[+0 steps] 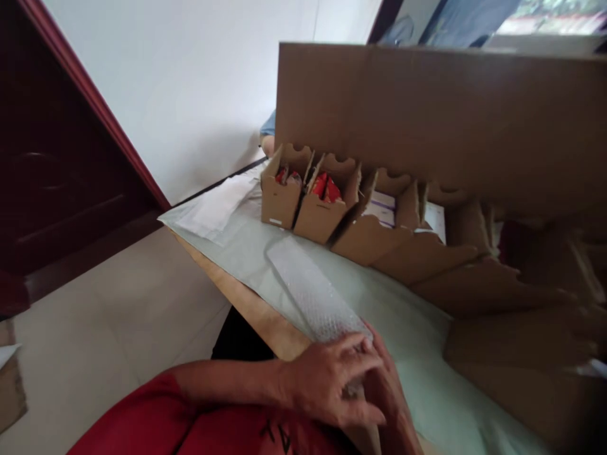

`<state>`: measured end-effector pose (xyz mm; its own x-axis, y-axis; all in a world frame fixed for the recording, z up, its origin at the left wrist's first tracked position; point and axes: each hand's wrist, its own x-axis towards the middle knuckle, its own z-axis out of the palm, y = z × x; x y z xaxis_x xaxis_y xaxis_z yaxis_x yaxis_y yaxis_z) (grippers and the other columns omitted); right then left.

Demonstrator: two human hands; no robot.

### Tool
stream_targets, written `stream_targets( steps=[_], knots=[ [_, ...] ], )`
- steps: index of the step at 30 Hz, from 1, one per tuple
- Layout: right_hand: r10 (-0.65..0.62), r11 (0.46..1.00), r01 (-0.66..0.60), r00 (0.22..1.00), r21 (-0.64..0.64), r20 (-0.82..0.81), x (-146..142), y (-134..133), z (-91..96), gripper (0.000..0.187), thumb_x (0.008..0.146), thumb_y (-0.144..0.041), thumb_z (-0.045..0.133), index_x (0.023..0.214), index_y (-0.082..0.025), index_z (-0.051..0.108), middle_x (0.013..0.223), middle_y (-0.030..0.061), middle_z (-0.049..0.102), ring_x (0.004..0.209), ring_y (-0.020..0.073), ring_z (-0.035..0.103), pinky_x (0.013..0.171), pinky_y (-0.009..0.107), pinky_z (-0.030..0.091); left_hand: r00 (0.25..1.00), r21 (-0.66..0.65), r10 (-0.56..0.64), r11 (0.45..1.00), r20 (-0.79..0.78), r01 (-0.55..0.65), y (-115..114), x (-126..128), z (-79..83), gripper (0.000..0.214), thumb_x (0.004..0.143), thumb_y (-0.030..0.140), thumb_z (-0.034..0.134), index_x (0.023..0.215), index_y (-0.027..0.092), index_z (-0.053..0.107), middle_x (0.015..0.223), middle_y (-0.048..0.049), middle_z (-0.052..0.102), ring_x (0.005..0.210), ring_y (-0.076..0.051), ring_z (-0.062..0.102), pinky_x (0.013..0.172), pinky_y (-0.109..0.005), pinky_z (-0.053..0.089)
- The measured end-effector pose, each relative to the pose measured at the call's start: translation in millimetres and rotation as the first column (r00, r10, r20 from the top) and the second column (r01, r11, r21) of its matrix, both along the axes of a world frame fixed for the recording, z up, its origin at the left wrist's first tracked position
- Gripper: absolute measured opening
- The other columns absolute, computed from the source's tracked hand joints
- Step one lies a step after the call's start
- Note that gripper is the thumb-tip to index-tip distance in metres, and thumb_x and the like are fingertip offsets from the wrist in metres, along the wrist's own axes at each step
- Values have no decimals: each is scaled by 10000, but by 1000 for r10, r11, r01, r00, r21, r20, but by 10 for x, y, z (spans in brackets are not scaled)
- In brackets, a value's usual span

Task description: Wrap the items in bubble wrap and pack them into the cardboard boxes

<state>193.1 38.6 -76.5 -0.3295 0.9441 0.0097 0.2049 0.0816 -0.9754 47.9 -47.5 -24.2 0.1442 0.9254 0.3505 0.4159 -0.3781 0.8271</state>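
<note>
A long strip of clear bubble wrap point(308, 291) lies on the pale green table cover point(417, 328). Its near end disappears under my two hands at the table's front edge. My left hand point(329, 385) lies over that end with the fingers curled onto it. My right hand point(391, 395) sits just beside and partly beneath the left one, fingers pressed against the same end. What else may be between the hands is hidden.
A row of small open cardboard boxes point(322, 208) stands along the back, some with red packets point(325, 188), some with white items. A tall cardboard sheet point(427, 114) rises behind them. White paper point(218, 205) lies at the far left corner. Tiled floor and a dark door point(52, 164) are left.
</note>
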Motion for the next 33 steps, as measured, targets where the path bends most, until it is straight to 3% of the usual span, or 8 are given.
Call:
stream_targets(
  steps=[4, 8, 12, 15, 19, 24, 28, 33],
  knots=[
    [-135, 920, 85, 985, -382, -105, 161, -8, 54, 882, 715, -632, 807, 1436, -204, 532, 820, 41, 730, 648, 214, 680, 584, 313, 539, 973, 0, 214, 977, -84, -214, -122, -316, -175, 296, 916, 239, 615, 1197, 191, 696, 1378, -137, 641, 1285, -252, 622, 1105, -396, 520],
    [-141, 926, 103, 987, -363, -79, 309, 99, 60, 856, 640, -587, 861, 1356, -199, 594, 723, -9, 659, 600, 158, 584, 545, 264, 462, 892, 48, 411, 911, -187, -410, -168, -738, -290, 245, 915, 181, 580, 1119, 173, 716, 1278, -144, 687, 1177, -245, 678, 1029, -415, 579],
    [-238, 966, 247, 964, -74, 116, 754, 351, 111, 709, 727, -622, 738, 1284, -196, 637, 908, 69, 698, 753, 219, 634, 675, 360, 524, 805, 137, 505, 862, -313, -488, -134, -1008, -352, 265, 931, 199, 559, 1151, 186, 705, 1279, -136, 687, 1178, -250, 664, 1023, -442, 575],
    [-508, 843, 393, 806, 367, 304, 1083, 409, 208, 610, 830, -596, 628, 1283, -187, 636, 1230, 169, 664, 1031, 319, 644, 881, 504, 522, 701, 143, 524, 837, -483, -527, -12, -1202, -461, 289, 912, 240, 575, 1161, 180, 708, 1343, -158, 659, 1250, -305, 619, 1075, -514, 522],
    [-460, 762, 147, 809, 631, 367, 1037, 247, 164, 399, 959, -474, 539, 1239, -216, 660, 1288, 147, 670, 1187, 322, 612, 1005, 527, 483, 539, 115, 485, 807, -689, -580, 75, -1397, -617, 406, 931, 330, 565, 1281, 156, 671, 1466, -178, 583, 1392, -379, 494, 1130, -577, 433],
    [-233, 783, -189, 794, 593, 561, 777, 59, -211, 293, 987, -376, 513, 1144, -225, 710, 1234, 128, 715, 1098, 306, 664, 872, 465, 533, 470, 98, 393, 838, -790, -536, -305, -1482, -674, 486, 1007, 379, 435, 1408, 154, 592, 1532, -176, 529, 1430, -388, 450, 1164, -652, 314],
    [-211, 783, -224, 782, 581, 586, 834, 15, -258, 284, 997, -346, 519, 1181, -234, 704, 1281, 118, 700, 1144, 300, 651, 896, 456, 523, 471, 97, 401, 832, -786, -547, -627, -1530, -697, 506, 1022, 416, 386, 1413, 171, 593, 1524, -179, 536, 1430, -384, 452, 1163, -650, 297],
    [-150, 742, -337, 759, 579, 634, 661, 159, -152, 271, 988, -291, 537, 1177, -235, 724, 1296, 121, 699, 1086, 287, 666, 857, 427, 510, 448, 182, 523, 773, -725, -608, -634, -1454, -819, 514, 1009, 456, 407, 1393, 186, 615, 1497, -179, 558, 1429, -386, 442, 1204, -634, 219]
  ],
)
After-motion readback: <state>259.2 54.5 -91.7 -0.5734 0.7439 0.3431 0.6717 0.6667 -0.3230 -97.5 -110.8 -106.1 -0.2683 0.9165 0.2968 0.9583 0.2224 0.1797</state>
